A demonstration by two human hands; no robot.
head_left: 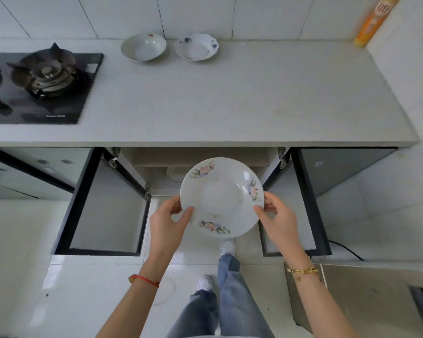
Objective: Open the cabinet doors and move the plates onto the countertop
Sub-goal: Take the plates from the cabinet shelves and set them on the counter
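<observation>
A pale countertop [230,98] runs across the kitchen under a white tiled wall, and below its front edge both cabinet doors, the left door [103,211] and the right door [300,203], stand swung open toward me. Inside the cabinet it is dim; I can make out one more pale dish [174,175] on the shelf, mostly hidden behind the flowered plate [221,197] I am holding. My left hand [167,222] pinches that plate's left rim, thumb on top, and my right hand [280,219] clasps the right rim the same way; the fingers underneath are out of sight. The plate hangs in front of the cabinet opening, below the counter edge. At the back of the counter sit two bowls [144,47], side by side but apart. A gas hob [59,103] is cut off at the left, blurred. A yellow roll [374,20] leans in the far right corner.
</observation>
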